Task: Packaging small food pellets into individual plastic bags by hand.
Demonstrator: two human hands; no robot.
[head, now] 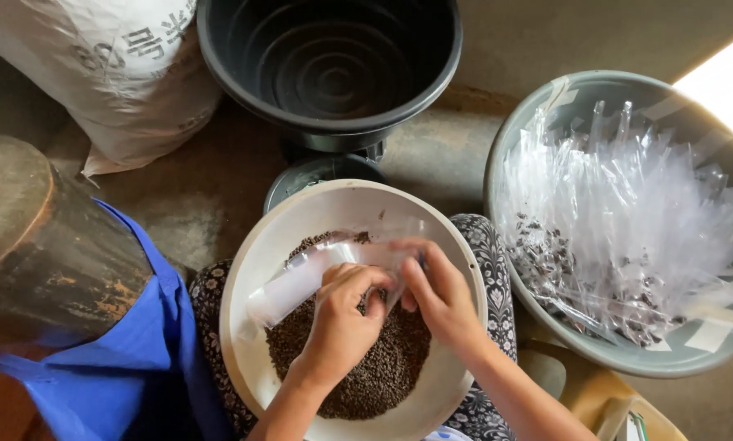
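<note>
While you sit with the cream bowl [252, 269] on your lap, start your eye at the far left: a white woven sack [113, 73] leans in the corner, with a dark wooden block [48, 245] and a blue cloth [138, 359] below it. Behind the bowl stands an empty black plastic tub [329, 61].

Inside the bowl lies a bed of small dark brown seeds [374, 376]. Your left hand [342, 327] is clenched around the narrow clear plastic bag [297, 286], which lies slanted just above the seeds, its closed end pointing left. Your right hand [440, 290] pinches the bag's mouth from the right, fingers touching it beside your left thumb. The step in hand looks like filling or opening this sleeve over the seeds; whether any seeds are already inside I cannot tell. The next move, by my judgement, calls for holding the mouth wide and steady with your right fingers while keeping the bag over the bowl, so nothing spills onto your patterned skirt [497, 253].

Furthest right, the grey basin [546, 98] holds a heap of clear bags [628, 212], some with dark seeds inside.
</note>
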